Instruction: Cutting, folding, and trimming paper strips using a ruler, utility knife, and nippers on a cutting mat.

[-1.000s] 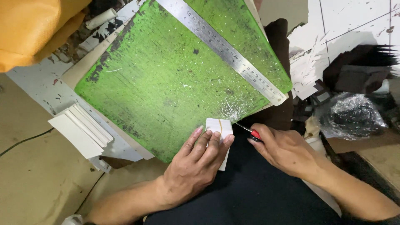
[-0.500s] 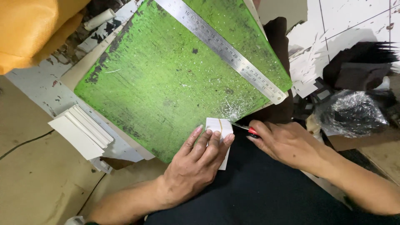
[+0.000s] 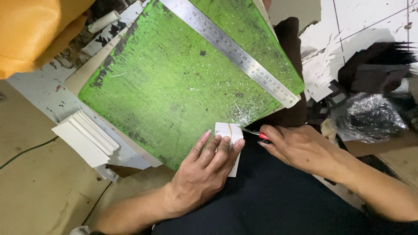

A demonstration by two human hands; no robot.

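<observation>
Pressing white card (image 3: 227,130), left hand (image 3: 204,172); right hand (image 3: 300,148) grips knife (image 3: 257,134).

Green cutting mat (image 3: 174,82): matt, scratched, scuffed rough. Long steel ruler (image 3: 235,50): brushed metal, slight sheen. Small white card piece (image 3: 230,132): matt paper. Crumpled clear plastic bag (image 3: 370,115): glossy.

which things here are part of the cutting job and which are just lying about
In use: left hand pressing white card; right hand holding red-handled knife; green cutting mat.
Lying about: steel ruler, stack of white strips, orange bag, black plastic bag.
</observation>
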